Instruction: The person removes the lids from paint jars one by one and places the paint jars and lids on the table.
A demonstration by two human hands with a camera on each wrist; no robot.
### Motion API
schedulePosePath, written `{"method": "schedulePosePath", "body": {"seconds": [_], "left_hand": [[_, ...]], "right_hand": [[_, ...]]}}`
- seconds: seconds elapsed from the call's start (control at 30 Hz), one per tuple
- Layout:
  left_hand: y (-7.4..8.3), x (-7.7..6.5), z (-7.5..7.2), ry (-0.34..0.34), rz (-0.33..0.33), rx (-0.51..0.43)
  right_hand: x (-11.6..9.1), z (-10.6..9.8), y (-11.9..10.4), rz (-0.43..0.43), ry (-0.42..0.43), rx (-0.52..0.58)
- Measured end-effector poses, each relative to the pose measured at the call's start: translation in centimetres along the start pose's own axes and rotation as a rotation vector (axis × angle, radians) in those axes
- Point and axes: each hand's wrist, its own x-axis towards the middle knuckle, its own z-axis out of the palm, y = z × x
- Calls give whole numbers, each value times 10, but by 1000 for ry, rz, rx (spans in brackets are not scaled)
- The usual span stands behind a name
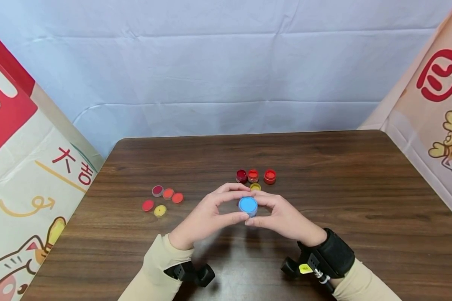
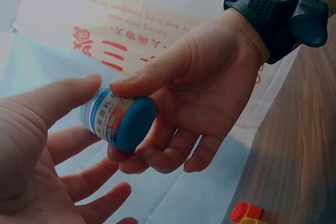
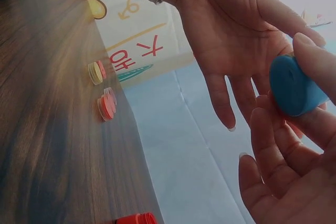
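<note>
A small round paint jar [image 1: 247,205] with a blue end facing up is held above the table between both hands. My left hand [image 1: 214,209] pinches it from the left, thumb in front and fingers behind. From the right, my right hand [image 1: 284,211] grips it between thumb and fingers. In the left wrist view the jar [image 2: 118,116] shows a printed label, its clear end by the left thumb and its blue end towards the right hand [image 2: 205,72]. The right wrist view shows the jar's blue end [image 3: 291,85]; the fingers hide part of its side.
Behind the hands stand a dark red pot [image 1: 241,176], two red pots [image 1: 253,175] [image 1: 270,176] and a yellow pot [image 1: 255,187], partly hidden. Several flat round lids, including a yellow lid [image 1: 160,210], lie left on the brown table [image 1: 342,179]. Cloth hangs around the table.
</note>
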Motion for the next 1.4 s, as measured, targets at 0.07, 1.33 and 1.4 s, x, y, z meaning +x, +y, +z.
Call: {"method": "schedulePosePath", "body": {"seconds": [0.07,1.33,1.4], "left_hand": [[-1,0,-1,-19,-6,-10],[-5,1,2,-19,19,-50],[-5,0,1,-29,15,-67]], "right_hand": [[-1,0,0,2,-1,10],[-1,-1,1,-6,0,-7],[-1,-1,2,-14,-1,7]]}}
